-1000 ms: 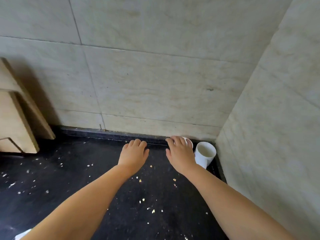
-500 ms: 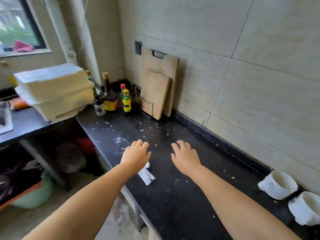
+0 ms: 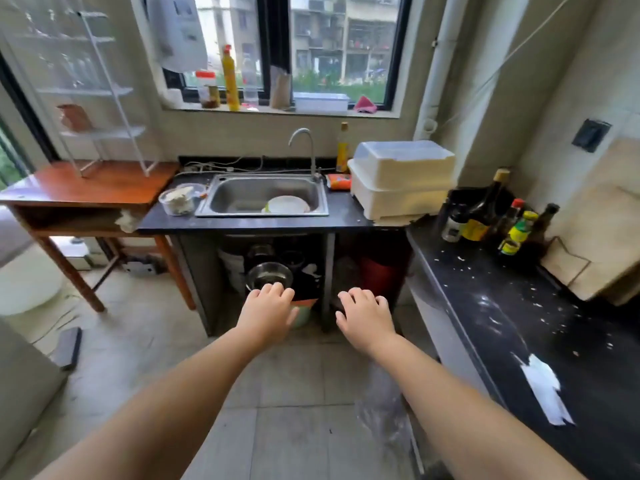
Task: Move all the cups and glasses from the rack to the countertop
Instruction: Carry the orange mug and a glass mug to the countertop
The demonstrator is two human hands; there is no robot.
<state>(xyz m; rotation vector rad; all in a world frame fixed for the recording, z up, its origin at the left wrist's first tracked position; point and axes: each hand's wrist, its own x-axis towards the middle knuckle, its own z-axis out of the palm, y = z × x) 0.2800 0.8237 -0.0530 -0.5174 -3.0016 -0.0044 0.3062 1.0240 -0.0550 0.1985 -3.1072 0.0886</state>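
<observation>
Head view | left hand (image 3: 266, 311) and right hand (image 3: 363, 318) were spread open, empty | step: between carries, judged | next: reach white rack (image 3: 100, 95) for another cup

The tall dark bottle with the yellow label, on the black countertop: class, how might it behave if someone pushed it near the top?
The tall dark bottle is narrow and upright, so it would probably tip rather than slide. It looks like glass, so likely fragile. Smaller bottles stand close by and might get knocked.
</observation>
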